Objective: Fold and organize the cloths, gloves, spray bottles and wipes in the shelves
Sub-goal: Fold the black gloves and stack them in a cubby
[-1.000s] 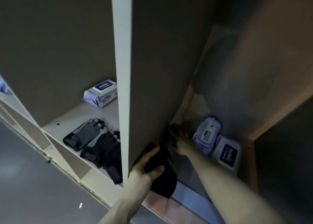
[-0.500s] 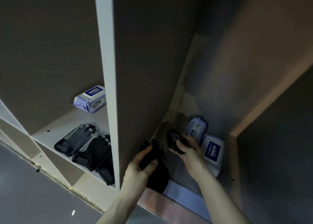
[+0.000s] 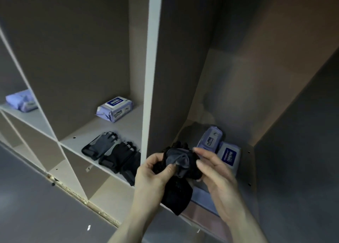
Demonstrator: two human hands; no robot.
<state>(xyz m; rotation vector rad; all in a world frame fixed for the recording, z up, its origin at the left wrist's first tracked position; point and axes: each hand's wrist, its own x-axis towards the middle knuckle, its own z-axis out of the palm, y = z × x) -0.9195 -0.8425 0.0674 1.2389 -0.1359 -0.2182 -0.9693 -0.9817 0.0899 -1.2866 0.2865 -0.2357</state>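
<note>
Right now both hands work a bunched pair of black gloves (image 3: 180, 166) in mid air, in front of the white divider (image 3: 150, 96) btw the middle and right compartments. Left hand (image 3: 153, 173) grips the bundle w/ thumb pressed on the grey patch and fingers curled round the dark fabric, a black tail hanging below the palm. Right hand (image 3: 212, 169) pinches the far side, thumb and forefinger closed on the edge, other fingers loosely spread. Looks like glove sorting or folding, not yet placed.

Outward, middle compartment: a grey-black fingerless glove (image 3: 100, 144) lies flat on the shelf board (image 3: 126, 127), touching a black fingerless glove (image 3: 120, 157) beside it, more black fabric at the front edge near the divider, can't tell how many pieces. Behind them, well apart, a purple wipes pack (image 3: 114, 108) sits near the back wall.

Right compartment: two wipes packs just behind the hands, one standing on edge (image 3: 210, 140), one flatter (image 3: 229, 156), touching each other. Far left compartment: another purple pack (image 3: 20, 101), partly cut off by a panel.

Progress, as a judgement: wipes are spread over three compartments, so not grouped yet. Gloves partly laid out, the held ones left to place, prob w/ the others. No cloths or spray bottles in view, so can't tell their status. Roughly early to mid task
</note>
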